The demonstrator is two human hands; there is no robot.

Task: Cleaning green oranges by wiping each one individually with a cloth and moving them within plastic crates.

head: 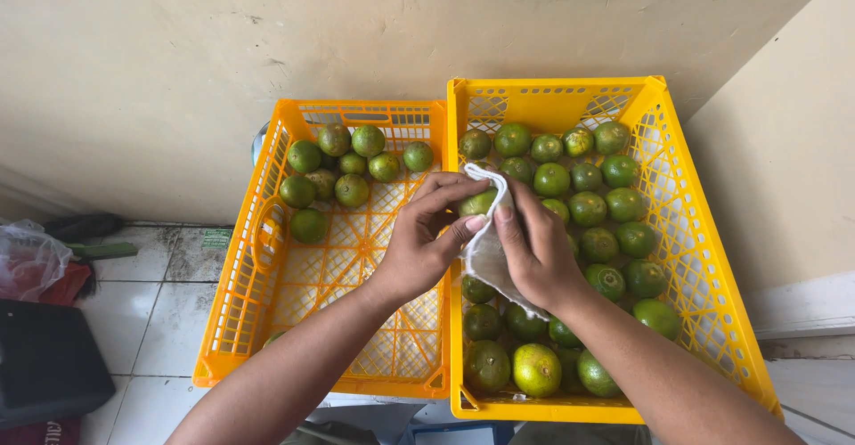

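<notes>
My left hand (pixel 426 240) grips a green citrus fruit (pixel 479 203) between thumb and fingers, above the seam between two crates. My right hand (pixel 536 253) presses a white cloth (pixel 488 253) against that fruit, the cloth wrapping over its top and hanging down below. Beneath the hands, the right yellow crate (pixel 708 258) holds several green citrus fruits (pixel 588 209). The left orange-yellow crate (pixel 258 276) has several more green fruits (pixel 343 173) gathered at its far end.
Both crates stand against a beige wall on a white tiled floor (pixel 151 311). At the left lie a black case (pixel 44 360), a crumpled plastic bag (pixel 27 253) and a green-handled tool (pixel 102 251). A wall corner with a white ledge (pixel 802 307) rises at the right.
</notes>
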